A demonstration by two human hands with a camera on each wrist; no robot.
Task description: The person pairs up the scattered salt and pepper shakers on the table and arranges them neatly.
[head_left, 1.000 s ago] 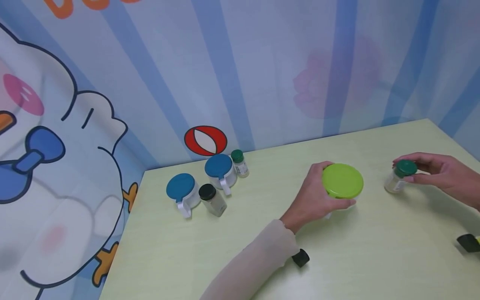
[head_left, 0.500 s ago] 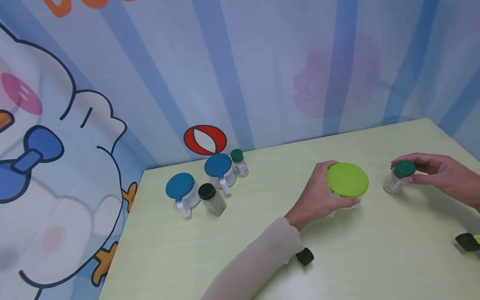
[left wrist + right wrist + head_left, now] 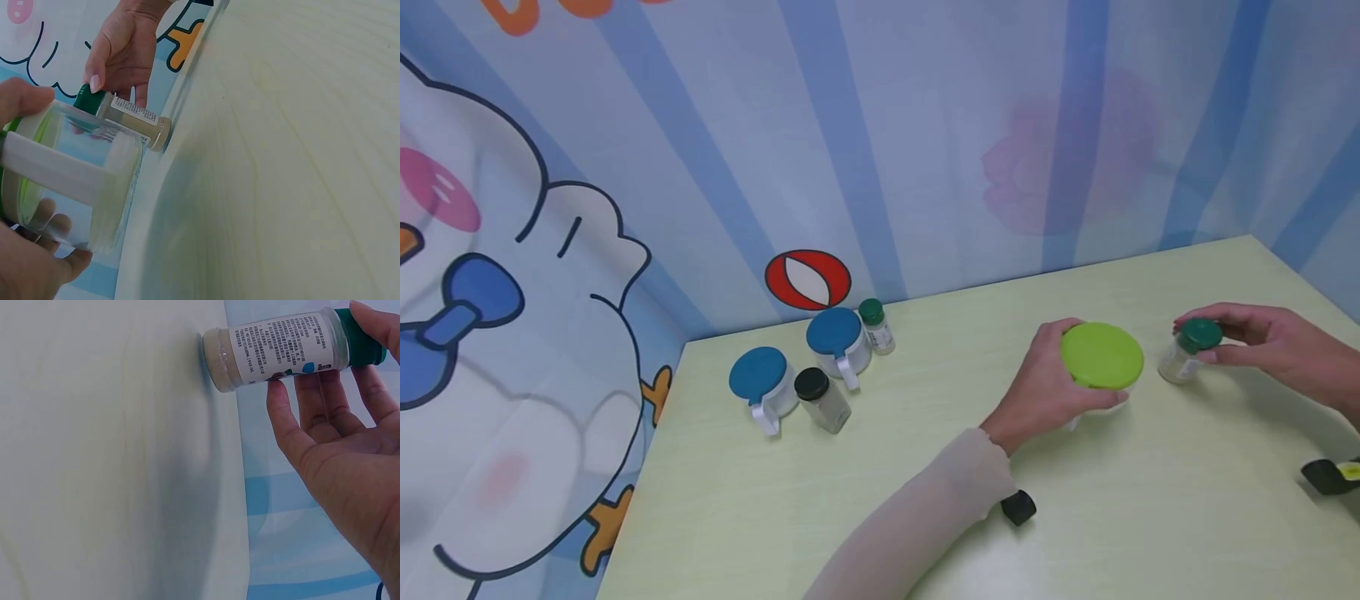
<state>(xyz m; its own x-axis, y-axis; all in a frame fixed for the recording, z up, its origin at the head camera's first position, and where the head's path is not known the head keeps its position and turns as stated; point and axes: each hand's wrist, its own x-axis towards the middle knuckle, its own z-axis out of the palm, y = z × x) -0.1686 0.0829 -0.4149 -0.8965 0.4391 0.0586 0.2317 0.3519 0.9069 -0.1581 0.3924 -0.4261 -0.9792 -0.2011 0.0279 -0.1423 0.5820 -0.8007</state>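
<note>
In the head view my left hand grips a clear jar with a lime-green lid. Its clear body and white handle show in the left wrist view; fingers wrap its far side. To the right, my right hand holds a small spice bottle by its dark green cap, thumb on one side and fingers on the other. Pale powder and a printed label show on the bottle. It stands nearly upright, its base at the tabletop. A small gap separates jar and bottle in the head view.
At the table's left stand two white-handled jars with blue lids, a black-capped shaker and another green-capped spice bottle. A printed cloth backdrop rises behind the pale table. Black pieces sit near both wrists.
My left hand has moved right with the green-lidded jar. My right hand has shifted slightly left with the spice bottle, so the two are closer together. The left-side containers stay put.
</note>
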